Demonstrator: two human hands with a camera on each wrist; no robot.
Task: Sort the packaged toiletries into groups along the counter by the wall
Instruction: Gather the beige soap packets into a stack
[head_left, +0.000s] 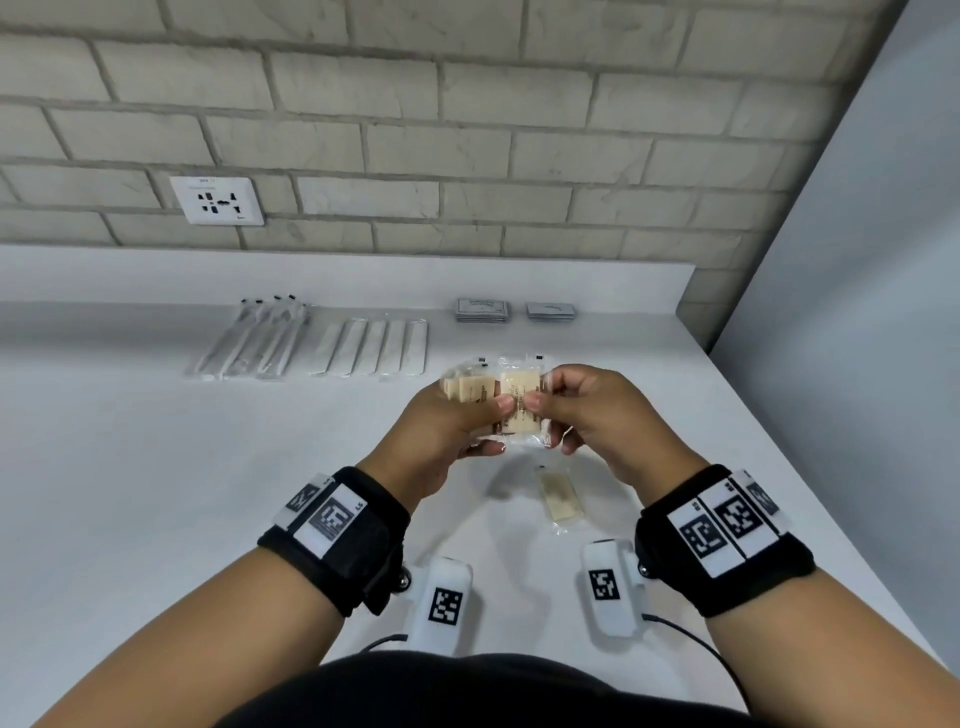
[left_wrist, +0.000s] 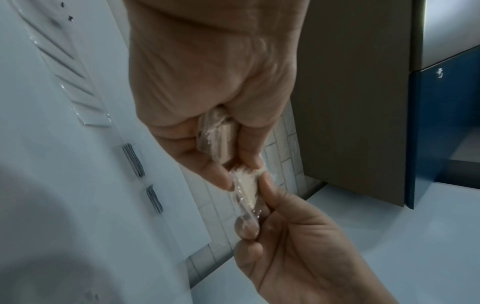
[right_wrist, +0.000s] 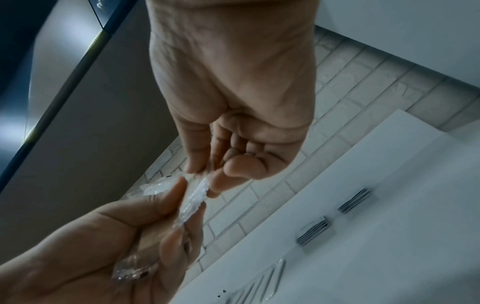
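Note:
Above the counter (head_left: 156, 467) my left hand (head_left: 493, 418) grips a small stack of cream soap packets (head_left: 465, 389) in clear wrap. My right hand (head_left: 543, 415) pinches the right edge of the front packet (head_left: 522, 392), and the left thumb presses its left edge. The left wrist view shows the stack (left_wrist: 215, 139) in the left hand (left_wrist: 235, 176) and the front packet (left_wrist: 246, 189) edge-on between both hands. In the right wrist view my right hand (right_wrist: 205, 176) pinches that packet's wrap (right_wrist: 194, 197). One more soap packet (head_left: 561, 499) lies on the counter below the hands.
By the wall lie a row of long clear packets with dark tips (head_left: 254, 338), a row of flat white packets (head_left: 374, 340) and two stacks of grey sachets (head_left: 482, 310), (head_left: 551, 312). A wall socket (head_left: 218, 200) sits above. The counter ends at a grey panel on the right.

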